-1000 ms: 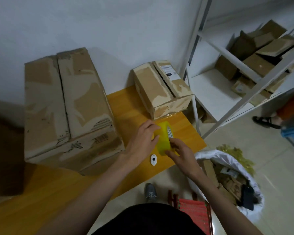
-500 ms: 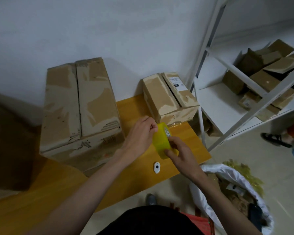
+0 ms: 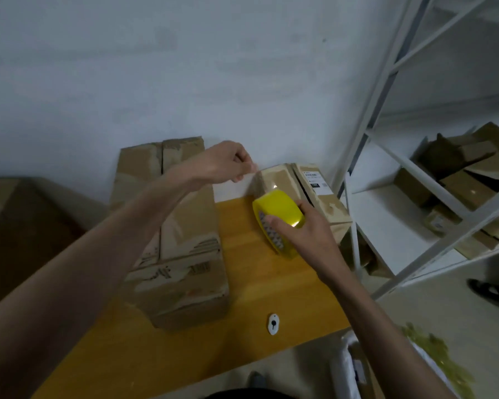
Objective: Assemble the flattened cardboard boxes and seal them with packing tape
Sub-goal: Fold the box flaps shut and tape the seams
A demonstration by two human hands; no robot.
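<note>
1. The yellow tape roll (image 3: 278, 218) is hovering above the wooden table (image 3: 242, 283), just in front of the small box (image 3: 303, 194).
2. The right hand (image 3: 306, 234) is gripping the roll.
3. The left hand (image 3: 228, 162) is pinching the clear tape strip (image 3: 260, 182), raised up.
4. The large box (image 3: 173, 240) is lying to the left, a small white cutter (image 3: 273, 323) near the table edge.

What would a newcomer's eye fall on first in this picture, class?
The bright yellow tape roll at the centre, gripped by the right hand above the wooden table. Next, the left hand, raised and pinching a strip of clear tape drawn from the roll. Then the big box standing left of the roll.
</note>
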